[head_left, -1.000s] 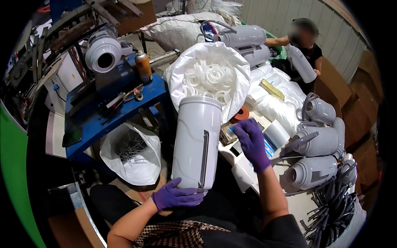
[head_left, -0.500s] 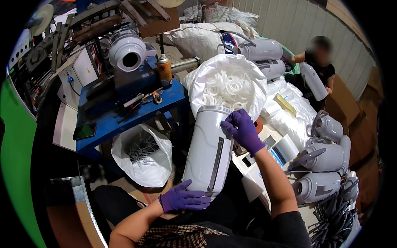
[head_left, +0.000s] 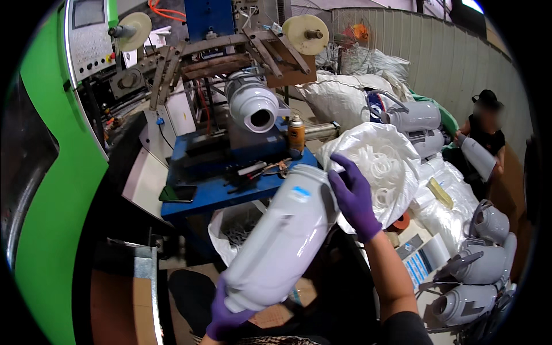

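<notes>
A light grey thermos flask body lies slanted in front of me, its threaded neck pointing away and its smooth side up. Near the neck sits a small blue sticker. My left hand, in a purple glove, supports the base end from below; part of its fingers is hidden behind the flask. Beside the neck is my right hand, gloved in purple too, with its fingers stretched apart. Its fingertips are at or very close to the flask's right edge; I cannot tell whether they touch it.
Ahead stands a blue bench with a spray can, tools and a phone. A machine fixture holds another grey flask. White rings fill a sack. Several flasks lie at right, below a seated person holding one.
The flask has turned, bringing its blue sticker up and its handle out of sight. My right fingers have spread from a pinch at its neck. My view has swung left.
</notes>
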### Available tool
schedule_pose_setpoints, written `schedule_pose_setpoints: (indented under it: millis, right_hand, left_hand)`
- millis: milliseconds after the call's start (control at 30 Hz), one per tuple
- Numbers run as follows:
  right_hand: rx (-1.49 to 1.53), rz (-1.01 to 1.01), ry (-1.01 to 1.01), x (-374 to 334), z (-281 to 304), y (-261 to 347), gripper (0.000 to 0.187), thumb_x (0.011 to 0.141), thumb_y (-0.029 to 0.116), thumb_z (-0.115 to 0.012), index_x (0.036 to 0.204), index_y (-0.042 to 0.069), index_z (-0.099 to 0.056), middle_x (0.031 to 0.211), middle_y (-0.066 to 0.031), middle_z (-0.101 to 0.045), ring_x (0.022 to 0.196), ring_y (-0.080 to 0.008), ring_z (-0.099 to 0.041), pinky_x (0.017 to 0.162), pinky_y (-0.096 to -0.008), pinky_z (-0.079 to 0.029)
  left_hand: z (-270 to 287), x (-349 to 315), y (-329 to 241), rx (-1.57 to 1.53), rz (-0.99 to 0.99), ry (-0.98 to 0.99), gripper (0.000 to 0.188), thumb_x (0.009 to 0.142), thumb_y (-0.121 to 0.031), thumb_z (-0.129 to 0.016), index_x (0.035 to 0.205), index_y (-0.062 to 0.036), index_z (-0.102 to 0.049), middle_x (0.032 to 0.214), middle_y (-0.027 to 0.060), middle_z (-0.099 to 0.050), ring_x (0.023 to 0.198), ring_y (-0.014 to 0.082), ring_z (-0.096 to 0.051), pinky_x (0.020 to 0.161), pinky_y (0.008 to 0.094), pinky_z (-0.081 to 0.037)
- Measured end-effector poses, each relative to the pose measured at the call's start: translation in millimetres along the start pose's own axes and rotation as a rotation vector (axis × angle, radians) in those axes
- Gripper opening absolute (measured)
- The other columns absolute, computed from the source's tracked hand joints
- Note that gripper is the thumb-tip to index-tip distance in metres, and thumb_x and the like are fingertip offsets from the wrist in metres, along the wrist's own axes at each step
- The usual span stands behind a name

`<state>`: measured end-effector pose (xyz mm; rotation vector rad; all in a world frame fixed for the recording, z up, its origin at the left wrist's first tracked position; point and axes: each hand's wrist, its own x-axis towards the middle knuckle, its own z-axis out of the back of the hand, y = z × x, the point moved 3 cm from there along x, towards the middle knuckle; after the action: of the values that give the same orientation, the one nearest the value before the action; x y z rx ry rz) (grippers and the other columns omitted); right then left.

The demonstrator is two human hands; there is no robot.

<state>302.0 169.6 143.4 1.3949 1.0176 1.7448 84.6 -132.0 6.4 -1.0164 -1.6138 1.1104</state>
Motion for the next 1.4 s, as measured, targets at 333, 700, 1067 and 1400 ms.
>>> schedule_pose_setpoints:
  millis: [333, 700, 1067, 1400]
  right_hand:
    - [-0.866, 0.451, 0.006, 134.0, -160.1, -2.2, 0.045, 0.081, 0.047, -0.075, 0.113, 0.016, -0.069, 0.102, -0.014, -0.064, 0.102, -0.0358, -0.066, 0.085, -0.0485, -0.053]
    - [-0.6, 0.456, 0.15, -221.8, 77.9, 10.2, 0.045, 0.054, 0.051, -0.094, 0.077, 0.021, -0.07, 0.077, -0.0029, -0.063, 0.068, -0.0271, -0.062, 0.06, -0.0398, -0.044]
    - [-0.649, 0.267, 0.87, -269.6, -64.2, -180.2, 0.038, 0.082, 0.054, -0.071, 0.088, 0.017, -0.077, 0.086, -0.0124, -0.066, 0.077, -0.0319, -0.067, 0.065, -0.0495, -0.048]
    - [-0.575, 0.297, 0.822, -234.3, -37.0, -142.4, 0.052, 0.087, 0.04, -0.07, 0.135, 0.021, -0.06, 0.103, -0.0138, -0.067, 0.087, -0.0313, -0.066, 0.072, -0.0472, -0.052]
  left_hand:
    - [83.8, -46.0, -36.6, -0.336, -0.223, -0.523, 0.062, 0.101, -0.033, -0.055, 0.158, -0.0174, -0.036, 0.149, 0.0117, -0.049, 0.126, 0.0351, -0.055, 0.088, 0.0492, -0.052]
    - [52.8, 122.7, -146.2, 0.412, -0.242, -0.457, 0.088, 0.082, -0.005, -0.075, 0.159, -0.0026, -0.033, 0.138, 0.0119, -0.052, 0.101, 0.0187, -0.061, 0.084, 0.0287, -0.055]
    - [-111.0, 376.5, -130.5, 2.191, -0.703, -0.211, 0.077, 0.082, -0.03, -0.075, 0.151, -0.0197, -0.044, 0.162, 0.011, -0.035, 0.143, 0.0548, -0.033, 0.094, 0.0713, -0.047]
    - [-127.6, 328.1, -109.6, 1.814, -1.144, 0.411, 0.084, 0.065, -0.035, -0.083, 0.142, -0.0165, -0.055, 0.151, 0.0188, -0.045, 0.144, 0.0403, -0.038, 0.109, 0.0605, -0.038]
